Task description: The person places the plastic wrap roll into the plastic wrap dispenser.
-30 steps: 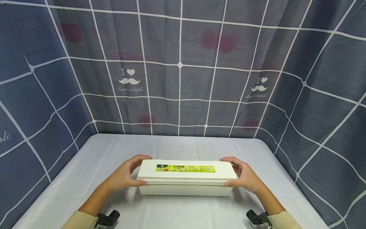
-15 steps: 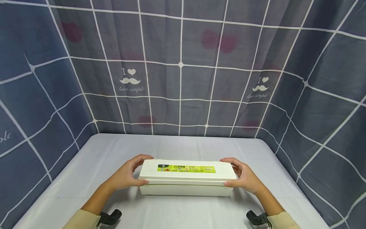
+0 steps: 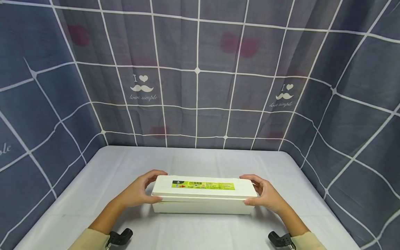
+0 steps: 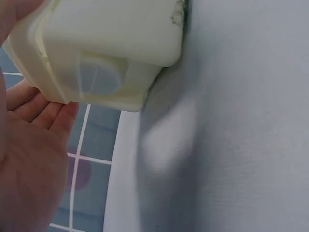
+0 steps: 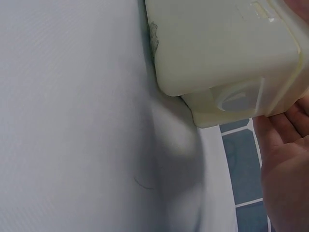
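Note:
A long white cling film box (image 3: 203, 206) sits on the table, its lid (image 3: 156, 191) on top bearing a yellow-green label. My left hand (image 3: 140, 189) grips the lid's left end, thumb on the front edge and fingers behind. At the right end my right hand (image 3: 265, 192) holds the lid the same way. In the left wrist view, fingers (image 4: 46, 113) lie along the far side of the box (image 4: 111, 29). The right wrist view has fingers (image 5: 285, 125) against the box's far side, with a round recess in the box end (image 5: 236, 99). The inside is hidden.
A white cloth covers the table (image 3: 200, 159). Dark blue-grey curtains (image 3: 212, 86) with white grid lines stand behind it and at both sides. Black wrist mounts (image 3: 120, 238) sit at both sleeves.
The lid's right side has sunk slightly with my right hand, and the seam under it there has narrowed. My left hand stays at the left end. The box base has barely moved.

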A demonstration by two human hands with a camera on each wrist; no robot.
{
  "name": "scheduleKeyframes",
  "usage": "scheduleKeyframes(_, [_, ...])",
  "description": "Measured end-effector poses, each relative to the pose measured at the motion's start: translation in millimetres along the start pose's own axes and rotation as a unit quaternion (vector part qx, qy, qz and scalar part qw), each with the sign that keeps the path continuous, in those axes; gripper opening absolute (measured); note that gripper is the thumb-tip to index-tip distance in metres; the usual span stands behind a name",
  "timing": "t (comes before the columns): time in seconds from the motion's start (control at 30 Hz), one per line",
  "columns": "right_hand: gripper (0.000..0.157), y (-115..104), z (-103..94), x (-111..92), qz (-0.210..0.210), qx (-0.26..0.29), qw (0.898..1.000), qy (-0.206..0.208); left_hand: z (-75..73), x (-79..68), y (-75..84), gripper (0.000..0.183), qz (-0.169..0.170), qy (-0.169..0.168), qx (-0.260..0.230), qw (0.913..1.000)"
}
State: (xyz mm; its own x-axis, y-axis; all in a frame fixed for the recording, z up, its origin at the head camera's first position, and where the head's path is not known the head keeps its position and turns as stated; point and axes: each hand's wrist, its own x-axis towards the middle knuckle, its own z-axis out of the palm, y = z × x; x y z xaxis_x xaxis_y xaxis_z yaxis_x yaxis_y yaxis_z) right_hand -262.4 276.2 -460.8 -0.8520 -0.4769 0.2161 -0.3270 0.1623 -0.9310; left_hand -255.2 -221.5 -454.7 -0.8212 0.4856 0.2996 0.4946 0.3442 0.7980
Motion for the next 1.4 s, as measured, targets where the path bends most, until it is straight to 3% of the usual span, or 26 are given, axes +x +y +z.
scheduleKeyframes(0.57, [0.079, 5.4, 0.6, -2.5, 0.000, 0.017, 1.000, -0.008, 1.1, -2.0, 3.7, 0.077, -0.026, -0.016, 0.003, 0.9995])
scheduleKeyframes(0.9, [0.082, 7.3, -0.1, -3.1, 0.009, 0.045, 0.999, -0.017, 0.8, -0.3, -1.4, 0.075, -0.015, -0.023, 0.003, 0.9996])
scheduleKeyframes(1.17, [0.078, 12.2, -1.2, -5.1, -0.006, 0.055, 0.998, -0.025, 0.0, -1.6, -4.4, 0.071, -0.030, -0.034, -0.044, 0.9980])
scheduleKeyframes(1.4, [0.077, 13.0, -0.9, -5.6, 0.005, 0.047, 0.999, -0.018, 0.2, -3.5, -8.6, 0.068, -0.012, -0.040, -0.079, 0.9960])
